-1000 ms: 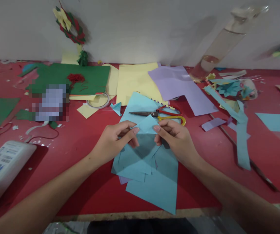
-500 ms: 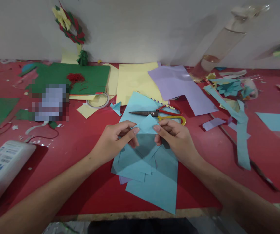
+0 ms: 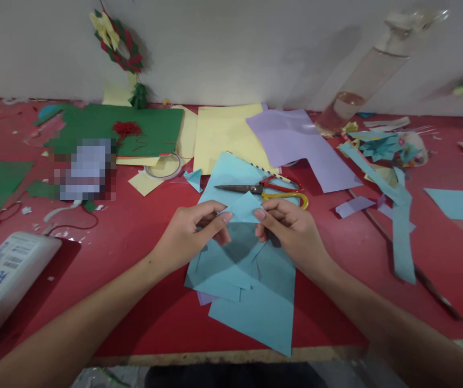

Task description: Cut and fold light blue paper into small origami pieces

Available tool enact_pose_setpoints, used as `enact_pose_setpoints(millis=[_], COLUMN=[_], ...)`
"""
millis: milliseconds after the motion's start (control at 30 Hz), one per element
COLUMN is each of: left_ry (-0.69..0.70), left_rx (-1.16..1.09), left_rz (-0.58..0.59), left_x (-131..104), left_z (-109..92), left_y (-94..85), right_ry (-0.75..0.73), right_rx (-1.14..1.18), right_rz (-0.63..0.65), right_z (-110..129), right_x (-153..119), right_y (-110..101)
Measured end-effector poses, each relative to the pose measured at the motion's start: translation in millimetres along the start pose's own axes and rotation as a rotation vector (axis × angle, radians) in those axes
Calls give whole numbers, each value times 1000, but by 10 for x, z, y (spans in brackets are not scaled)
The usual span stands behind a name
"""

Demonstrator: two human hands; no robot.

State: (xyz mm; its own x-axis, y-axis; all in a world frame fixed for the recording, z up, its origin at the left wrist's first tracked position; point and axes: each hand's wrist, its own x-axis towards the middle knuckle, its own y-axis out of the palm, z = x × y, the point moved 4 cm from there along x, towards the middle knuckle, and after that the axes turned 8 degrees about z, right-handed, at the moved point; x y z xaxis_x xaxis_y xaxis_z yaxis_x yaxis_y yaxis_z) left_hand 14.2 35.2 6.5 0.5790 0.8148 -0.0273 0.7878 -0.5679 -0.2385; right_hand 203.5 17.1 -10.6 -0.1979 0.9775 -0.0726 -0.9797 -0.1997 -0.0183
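A small folded triangle of light blue paper [image 3: 245,209] is held up with its peak pointing away from me. My left hand [image 3: 199,223] pinches its left corner between thumb and fingers. At the right corner, my right hand [image 3: 286,221] grips it the same way. Below the hands lie several overlapping light blue sheets [image 3: 261,312] on the red table. Just beyond the triangle, scissors [image 3: 251,189] with one red and one yellow handle rest on a blue sheet. Part of the fingers is hidden behind the paper and the hands.
Green sheets [image 3: 156,124], yellow paper [image 3: 223,132] and purple paper [image 3: 292,140] lie along the back. A roll of tape [image 3: 180,164] is at back left, a white box-like device [image 3: 13,280] at left. A tall bottle [image 3: 348,97] stands at back right, near blue paper strips [image 3: 401,231].
Almost nothing differs. The whole view has shifted very slightly, and both hands keep their hold on the blue paper triangle.
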Motion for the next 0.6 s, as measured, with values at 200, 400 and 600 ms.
enact_pose_setpoints(millis=[200, 400, 600], left_ry=[-1, -37, -46], left_rx=[-3, 6, 68], left_rz=[6, -9, -17], left_x=[7, 6, -2], left_z=[-6, -24, -22], left_y=[3, 0, -17], right_ry=[5, 17, 29], right_rx=[0, -25, -56], right_rz=[-2, 1, 37], right_z=[10, 17, 22], right_x=[-3, -10, -10], right_y=[7, 22, 36])
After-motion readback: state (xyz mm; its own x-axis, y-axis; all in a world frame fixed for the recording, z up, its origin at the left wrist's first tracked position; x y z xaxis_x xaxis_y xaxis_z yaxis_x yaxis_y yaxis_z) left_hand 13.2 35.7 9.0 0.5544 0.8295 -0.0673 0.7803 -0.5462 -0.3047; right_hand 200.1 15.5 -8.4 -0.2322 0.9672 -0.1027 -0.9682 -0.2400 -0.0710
